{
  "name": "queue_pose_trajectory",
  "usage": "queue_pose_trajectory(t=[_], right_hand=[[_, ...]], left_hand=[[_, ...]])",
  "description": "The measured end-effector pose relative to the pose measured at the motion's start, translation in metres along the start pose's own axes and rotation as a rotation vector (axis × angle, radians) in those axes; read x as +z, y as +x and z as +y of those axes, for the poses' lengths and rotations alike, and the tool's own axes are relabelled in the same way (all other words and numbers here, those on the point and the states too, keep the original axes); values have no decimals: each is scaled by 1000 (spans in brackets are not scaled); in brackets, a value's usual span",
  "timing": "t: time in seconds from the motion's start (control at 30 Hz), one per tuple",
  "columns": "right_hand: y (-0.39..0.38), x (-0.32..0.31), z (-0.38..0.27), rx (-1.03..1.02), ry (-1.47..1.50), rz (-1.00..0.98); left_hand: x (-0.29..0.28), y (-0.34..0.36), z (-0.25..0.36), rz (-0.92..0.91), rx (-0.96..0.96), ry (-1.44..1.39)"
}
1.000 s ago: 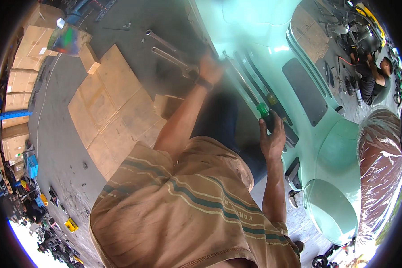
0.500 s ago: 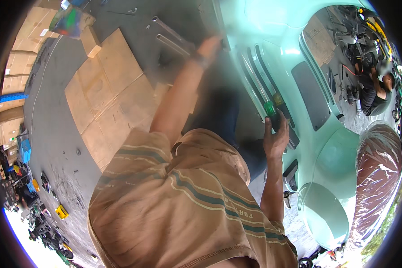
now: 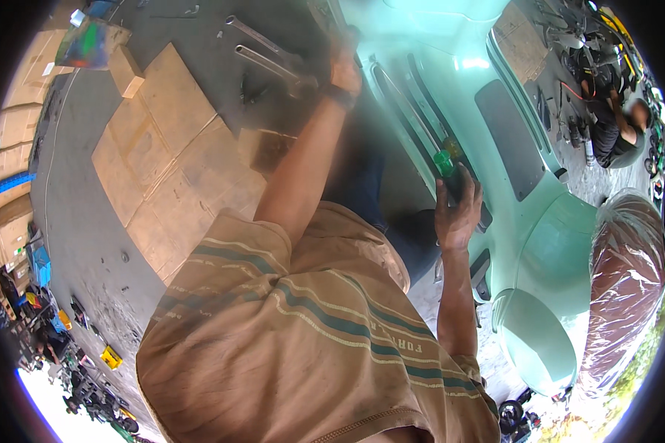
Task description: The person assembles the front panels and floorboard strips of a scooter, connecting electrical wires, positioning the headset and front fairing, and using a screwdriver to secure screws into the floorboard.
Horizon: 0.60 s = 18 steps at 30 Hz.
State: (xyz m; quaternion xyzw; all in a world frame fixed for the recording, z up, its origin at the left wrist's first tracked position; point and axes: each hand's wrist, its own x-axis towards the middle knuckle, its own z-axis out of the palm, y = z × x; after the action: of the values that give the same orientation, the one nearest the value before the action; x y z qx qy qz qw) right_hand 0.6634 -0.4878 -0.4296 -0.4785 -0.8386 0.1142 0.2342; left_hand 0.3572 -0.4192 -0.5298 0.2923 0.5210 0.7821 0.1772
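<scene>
The mint-green scooter body (image 3: pixel 547 244) stretches along my right side. My right hand (image 3: pixel 458 214) is closed round the dark end of a screwdriver (image 3: pixel 442 162) with a clear green section on its handle. Its long shaft lies along the slotted floorboard (image 3: pixel 410 111), pointing away from me. A small yellowish piece (image 3: pixel 453 148) shows beside the green section. My left hand (image 3: pixel 343 65) reaches far forward to the edge of the green front panel (image 3: pixel 414 18). Its fingers are blurred against that edge, so their grip is unclear.
Two metal spanners (image 3: pixel 262 63) lie on the grey floor left of my left hand. Flattened cardboard (image 3: pixel 177 148) covers the floor farther left, with a small box (image 3: pixel 126 72) at its edge. A plastic-wrapped brown seat (image 3: pixel 624 295) is at right. Another person (image 3: pixel 619 129) crouches beyond the scooter.
My left hand has moved forward and slightly left along the panel edge. My right hand stays on the screwdriver, which has shifted little. The whole view has turned slightly.
</scene>
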Motion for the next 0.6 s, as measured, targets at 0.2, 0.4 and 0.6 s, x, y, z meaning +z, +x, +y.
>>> queue_pose_trajectory(t=[0.2,0.4,0.6], right_hand=[[-10,8,2,-52,-64,50],[-22,15,-7,25,-26,44],[8,-1,10,362,632,-242]], left_hand=[[13,-2,16,69,-147,-217],[25,-1,34,141,-133,-167],[23,1,27,202,-160,-129]])
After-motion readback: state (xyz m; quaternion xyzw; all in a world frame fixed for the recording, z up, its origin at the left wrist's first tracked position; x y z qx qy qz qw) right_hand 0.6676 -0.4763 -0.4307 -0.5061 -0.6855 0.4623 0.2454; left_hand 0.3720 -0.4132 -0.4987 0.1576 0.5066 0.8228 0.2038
